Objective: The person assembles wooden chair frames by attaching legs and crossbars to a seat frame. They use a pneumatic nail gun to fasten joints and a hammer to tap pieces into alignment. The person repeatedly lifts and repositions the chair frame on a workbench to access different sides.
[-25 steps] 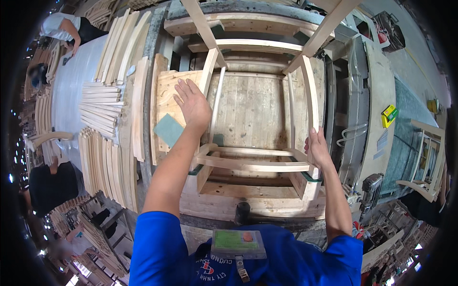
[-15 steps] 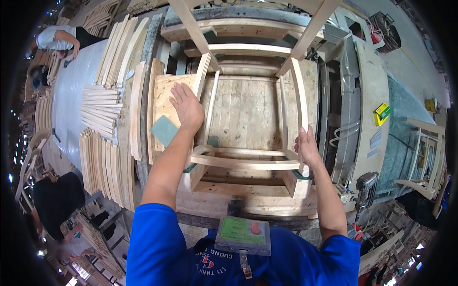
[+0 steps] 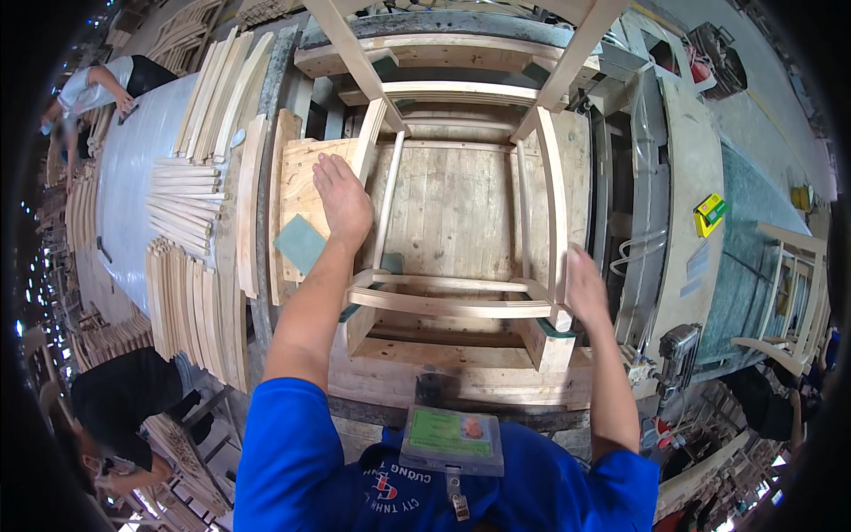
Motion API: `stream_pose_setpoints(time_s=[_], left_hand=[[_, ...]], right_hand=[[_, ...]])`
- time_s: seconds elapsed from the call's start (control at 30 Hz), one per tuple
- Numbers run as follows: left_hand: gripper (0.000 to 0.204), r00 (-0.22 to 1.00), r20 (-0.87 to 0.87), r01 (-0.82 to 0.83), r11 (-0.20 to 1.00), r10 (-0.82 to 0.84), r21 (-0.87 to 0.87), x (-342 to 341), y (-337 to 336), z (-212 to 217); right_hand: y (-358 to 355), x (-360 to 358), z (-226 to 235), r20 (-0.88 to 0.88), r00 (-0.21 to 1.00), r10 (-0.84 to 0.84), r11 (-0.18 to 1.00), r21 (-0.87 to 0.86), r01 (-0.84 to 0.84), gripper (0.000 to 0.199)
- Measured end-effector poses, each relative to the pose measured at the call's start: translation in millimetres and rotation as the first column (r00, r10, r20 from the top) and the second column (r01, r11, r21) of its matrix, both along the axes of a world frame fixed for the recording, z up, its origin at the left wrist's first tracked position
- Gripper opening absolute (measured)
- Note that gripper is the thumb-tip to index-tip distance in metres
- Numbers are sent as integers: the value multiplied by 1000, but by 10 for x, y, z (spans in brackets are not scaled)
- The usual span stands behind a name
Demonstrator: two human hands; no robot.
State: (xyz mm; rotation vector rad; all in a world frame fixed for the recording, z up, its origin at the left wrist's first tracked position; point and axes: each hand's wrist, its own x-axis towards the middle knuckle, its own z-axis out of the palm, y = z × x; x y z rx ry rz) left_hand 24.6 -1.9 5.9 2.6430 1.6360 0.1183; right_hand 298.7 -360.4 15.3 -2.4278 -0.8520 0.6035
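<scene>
A pale wooden chair frame (image 3: 452, 307) sits in a wooden jig with green pads, its two long legs slanting away at the far side. My left hand (image 3: 344, 202) is open, fingers stretched out together, laid against the outside of the frame's left side rail (image 3: 370, 142). Under and beside that hand is a light wooden board (image 3: 295, 173) with a grey-green square pad (image 3: 301, 244) on it. My right hand (image 3: 585, 285), slightly blurred, is open with its palm turned toward the outside of the right side rail (image 3: 554, 208), near the close corner. Neither hand grasps anything.
Stacks of wooden slats (image 3: 184, 297) lie on the left. At right are a yellow-green box (image 3: 709, 215), a nail gun (image 3: 680, 350) and another chair frame (image 3: 792, 293). A worker (image 3: 106, 84) leans over a wrapped table at far left; another (image 3: 124, 399) bends nearer.
My right hand has let go of the right rail's near end and straightened its fingers beside it. The chair frame has shifted slightly left. The nearer left worker has bent into fuller view.
</scene>
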Motion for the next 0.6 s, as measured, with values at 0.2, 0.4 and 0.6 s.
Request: stream_pose_setpoints(time_s=[0.2, 0.4, 0.6], left_hand=[[71, 999, 14, -41, 999, 42, -19, -100, -24, -15], [76, 999, -23, -23, 1000, 23, 2, -70, 6, -68], [86, 999, -40, -25, 998, 28, 55, -200, 1, -150]], right_hand=[[-1925, 360, 1139, 521, 837, 166, 574, -741, 347, 47], [-2225, 213, 1057, 400, 904, 149, 544, -797, 263, 45], [-1110, 28, 1157, 313, 937, 156, 776, -625, 80, 50]])
